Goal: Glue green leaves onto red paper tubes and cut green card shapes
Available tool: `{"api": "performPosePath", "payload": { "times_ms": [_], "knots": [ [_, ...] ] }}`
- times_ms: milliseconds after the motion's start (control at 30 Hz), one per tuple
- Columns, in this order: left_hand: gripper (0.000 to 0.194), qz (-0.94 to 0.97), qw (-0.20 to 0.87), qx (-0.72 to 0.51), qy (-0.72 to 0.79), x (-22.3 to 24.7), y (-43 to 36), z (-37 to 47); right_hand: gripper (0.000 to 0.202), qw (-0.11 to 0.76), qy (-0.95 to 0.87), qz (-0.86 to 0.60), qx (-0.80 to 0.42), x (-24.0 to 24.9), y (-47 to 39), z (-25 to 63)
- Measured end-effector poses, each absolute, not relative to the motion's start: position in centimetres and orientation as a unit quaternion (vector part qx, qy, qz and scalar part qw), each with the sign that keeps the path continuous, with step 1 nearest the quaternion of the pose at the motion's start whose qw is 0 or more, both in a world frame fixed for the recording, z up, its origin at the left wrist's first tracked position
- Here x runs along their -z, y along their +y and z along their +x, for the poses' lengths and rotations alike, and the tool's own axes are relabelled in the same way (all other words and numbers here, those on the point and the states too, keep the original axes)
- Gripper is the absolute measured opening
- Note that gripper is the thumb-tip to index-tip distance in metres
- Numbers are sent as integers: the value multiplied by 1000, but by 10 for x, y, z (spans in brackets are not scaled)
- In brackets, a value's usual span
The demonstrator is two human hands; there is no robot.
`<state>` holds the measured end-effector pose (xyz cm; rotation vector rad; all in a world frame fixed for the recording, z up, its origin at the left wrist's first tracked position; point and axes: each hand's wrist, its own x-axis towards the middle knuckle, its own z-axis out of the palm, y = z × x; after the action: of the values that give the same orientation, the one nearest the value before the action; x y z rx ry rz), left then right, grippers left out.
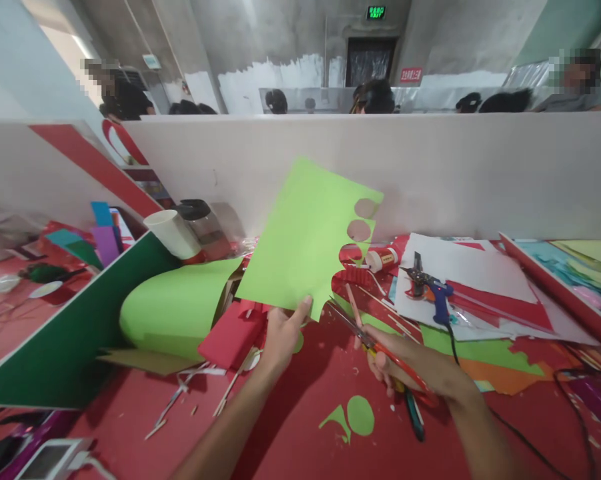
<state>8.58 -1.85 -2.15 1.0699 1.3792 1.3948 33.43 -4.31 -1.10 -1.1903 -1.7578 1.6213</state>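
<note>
My left hand (284, 333) pinches the lower edge of a green sheet (300, 233), which is raised above the table. Round holes and a curved cutout run down the sheet's right side. In my right hand (387, 357) are orange-handled scissors (405, 370), their blades apart and pointing up-left beside the sheet's lower right corner. A cut green circle (361, 415) lies on the red table below, with a curved green scrap (337, 421) at its left. Part of another green round piece shows just right of my left hand.
A blue glue gun (437, 293) rests on white paper at right, its cord trailing forward. Rolled green paper (175, 313), a red box (235, 333) and a green board (80, 327) stand left. A white partition (430, 160) runs behind; people are beyond it.
</note>
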Motion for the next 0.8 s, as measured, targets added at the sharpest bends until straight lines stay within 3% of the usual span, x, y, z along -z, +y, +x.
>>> {"api": "performPosePath", "payload": {
  "times_ms": [133, 267, 600, 800],
  "knots": [
    [42, 436, 437, -558, 555, 27, -22, 88, 37, 169, -630, -445, -614, 22, -44, 326],
    [41, 452, 423, -541, 569, 32, -28, 89, 44, 190, -618, -449, -617, 20, -47, 305],
    [26, 432, 377, -632, 522, 34, -31, 97, 51, 238, -625, -388, -634, 24, -52, 274],
    [30, 434, 388, -656, 481, 34, -31, 98, 51, 245, -623, -402, -625, 34, -51, 271]
  ]
}}
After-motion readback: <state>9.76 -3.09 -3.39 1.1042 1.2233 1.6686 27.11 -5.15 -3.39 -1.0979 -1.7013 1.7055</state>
